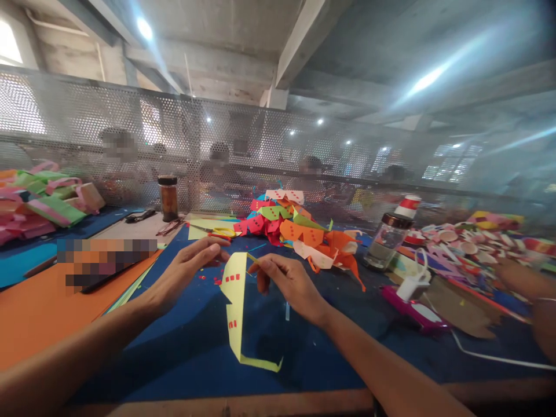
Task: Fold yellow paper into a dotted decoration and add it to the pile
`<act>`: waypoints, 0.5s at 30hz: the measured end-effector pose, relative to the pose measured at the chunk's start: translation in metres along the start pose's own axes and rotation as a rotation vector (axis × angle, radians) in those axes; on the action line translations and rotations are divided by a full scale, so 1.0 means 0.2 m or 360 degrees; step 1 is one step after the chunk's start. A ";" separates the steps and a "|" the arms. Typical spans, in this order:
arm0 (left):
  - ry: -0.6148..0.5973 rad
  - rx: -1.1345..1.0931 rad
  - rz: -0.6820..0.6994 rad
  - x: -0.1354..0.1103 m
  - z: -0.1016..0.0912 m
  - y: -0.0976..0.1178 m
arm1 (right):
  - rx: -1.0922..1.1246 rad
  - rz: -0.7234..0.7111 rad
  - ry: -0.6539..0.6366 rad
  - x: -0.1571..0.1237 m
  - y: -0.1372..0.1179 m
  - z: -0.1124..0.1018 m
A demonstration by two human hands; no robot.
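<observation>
A long yellow paper strip (235, 298) with small red squares hangs over the blue mat (191, 347), curling at its lower end. My right hand (290, 285) pinches its upper edge with closed fingers. My left hand (185, 269) reaches in from the left, fingers extended toward the strip's top, fingertips close to it; whether they touch it I cannot tell. Beyond the hands lies a pile of folded orange, red, green and white paper pieces (299, 229).
Scissors (215, 233) lie on yellow paper behind my hands. A dark jar (168, 198) stands by the mesh screen (260, 150). A glass bottle (388, 237), a pink phone with white charger (412, 307) and paper scraps sit right. Another person's arm (527, 289) reaches in at right. Orange sheet (39, 307) left.
</observation>
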State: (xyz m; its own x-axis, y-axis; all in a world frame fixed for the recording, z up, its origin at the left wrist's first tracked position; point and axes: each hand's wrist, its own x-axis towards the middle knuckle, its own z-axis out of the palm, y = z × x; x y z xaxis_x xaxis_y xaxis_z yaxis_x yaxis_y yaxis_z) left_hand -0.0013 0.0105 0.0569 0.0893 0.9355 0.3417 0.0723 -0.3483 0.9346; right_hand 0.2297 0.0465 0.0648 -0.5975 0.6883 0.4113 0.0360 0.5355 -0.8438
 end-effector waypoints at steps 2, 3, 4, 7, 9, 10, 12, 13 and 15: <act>-0.0113 -0.0193 -0.0166 -0.01 0.02 -0.01 | -0.0028 0.0031 -0.0097 -0.01 0.01 0.02; -0.0150 -0.0261 -0.0241 -0.01 0.03 -0.01 | -0.0042 0.0044 -0.0143 -0.01 0.01 0.02; -0.0174 -0.0301 -0.0297 -0.01 0.03 -0.01 | -0.0059 0.0053 -0.0186 -0.01 0.01 0.03; -0.0207 -0.0305 -0.0364 -0.02 0.04 0.01 | -0.0132 0.0064 -0.0265 -0.02 0.02 0.05; -0.0252 -0.0280 -0.0395 -0.02 0.04 0.01 | -0.0202 0.0061 -0.0280 -0.02 0.03 0.06; -0.0288 -0.0272 -0.0408 -0.02 0.03 0.01 | -0.0241 0.0058 -0.0281 -0.02 0.04 0.06; -0.0346 -0.0257 -0.0425 -0.02 0.03 0.01 | -0.0309 0.0049 -0.0275 -0.02 0.04 0.06; -0.0356 -0.0252 -0.0427 -0.02 0.03 0.01 | -0.0335 0.0046 -0.0264 -0.01 0.05 0.07; -0.0338 -0.0259 -0.0435 -0.02 0.03 0.00 | -0.0363 0.0046 -0.0222 -0.01 0.05 0.07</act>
State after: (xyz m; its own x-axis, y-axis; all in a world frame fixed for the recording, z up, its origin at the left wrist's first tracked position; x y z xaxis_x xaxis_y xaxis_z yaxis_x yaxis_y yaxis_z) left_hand 0.0040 0.0066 0.0555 0.2939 0.9536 0.0653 -0.0352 -0.0575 0.9977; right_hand 0.2208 0.0441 0.0508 -0.6978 0.6392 0.3233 0.2250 0.6241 -0.7483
